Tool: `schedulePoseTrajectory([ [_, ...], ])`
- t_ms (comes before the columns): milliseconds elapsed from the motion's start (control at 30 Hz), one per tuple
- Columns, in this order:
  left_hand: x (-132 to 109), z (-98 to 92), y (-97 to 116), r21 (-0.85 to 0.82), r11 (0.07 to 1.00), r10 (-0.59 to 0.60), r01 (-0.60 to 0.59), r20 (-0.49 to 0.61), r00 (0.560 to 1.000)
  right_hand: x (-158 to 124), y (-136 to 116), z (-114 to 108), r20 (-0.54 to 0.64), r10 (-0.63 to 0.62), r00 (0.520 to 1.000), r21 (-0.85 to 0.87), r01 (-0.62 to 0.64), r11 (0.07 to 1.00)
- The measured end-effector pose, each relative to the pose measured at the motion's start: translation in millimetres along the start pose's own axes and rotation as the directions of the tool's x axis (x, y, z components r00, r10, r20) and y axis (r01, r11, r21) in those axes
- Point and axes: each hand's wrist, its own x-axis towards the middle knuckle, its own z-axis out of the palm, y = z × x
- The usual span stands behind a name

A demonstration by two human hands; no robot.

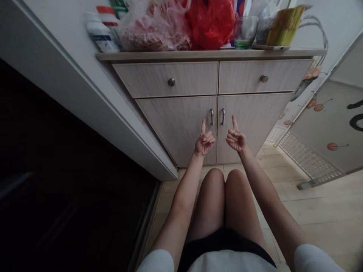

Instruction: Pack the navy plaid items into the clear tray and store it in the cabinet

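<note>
The left grip [204, 141] is loose and empty, index finger pointing up and the other fingers half curled; the right grip [236, 139] is shaped likewise. Between them, nearest the raised fingers, a slim curved silver metal handle [212, 119] and its twin [223, 119] sit side by side on a pale wood-grain cabinet [170, 121] with its doors shut. Above are two round metal knobs [171, 82]. The surface [170, 56] on top carries a shiny red plastic bag [211, 26] and a clear green-based glass [245, 33].

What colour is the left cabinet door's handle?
Silver; the left handle shows best in the head view.
</note>
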Motion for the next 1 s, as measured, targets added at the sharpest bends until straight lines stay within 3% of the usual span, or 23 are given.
schedulePoseTrajectory([
  [133,20.4,-2.3,-6.6,0.095,0.995,-0.013,0.01,0.028,1.0,15.8,6.5,-5.7,-0.094,-0.006,0.996,-0.183,-0.012,0.983],
  [200,40.8,-0.6,-10.3,0.266,0.964,0.009,0.007,-0.06,0.998,32.3,12.8,-10.3,-0.234,-0.068,0.97,-0.381,-0.027,0.924],
  [300,74.7,6.5,-14.7,0.603,0.797,0.211,-0.025,-0.239,0.948,62.3,23.8,-17.1,-0.386,-0.292,0.875,-0.694,-0.067,0.716],
  [367,92.5,12.4,-17.3,0.749,0.661,0.306,-0.042,-0.218,0.927,80.7,31.2,-19.9,-0.359,-0.406,0.84,-0.813,-0.067,0.579],
  [433,103.7,17.2,-20.2,0.813,0.58,0.296,-0.043,-0.161,0.942,94.8,38.6,-20.9,-0.309,-0.42,0.853,-0.859,-0.062,0.507],
  [600,111.1,17.9,-29.7,0.851,0.524,0.262,-0.022,-0.137,0.955,109.7,56.1,-21.7,-0.299,-0.369,0.88,-0.861,-0.083,0.502],
  [800,113.0,16.2,-35.5,0.842,0.538,0.278,-0.048,-0.123,0.953,109.5,60.1,-22.4,-0.327,-0.312,0.892,-0.863,-0.147,0.484],
  [900,102.6,18.4,-33.4,0.837,0.545,0.285,-0.042,-0.138,0.949,98.9,54.5,-18.5,-0.332,-0.289,0.898,-0.864,-0.166,0.475],
  [1000,77.0,18.3,-27.9,0.842,0.538,0.287,-0.042,-0.137,0.948,73.5,45.9,-14.2,-0.321,-0.299,0.899,-0.852,-0.136,0.505],
])
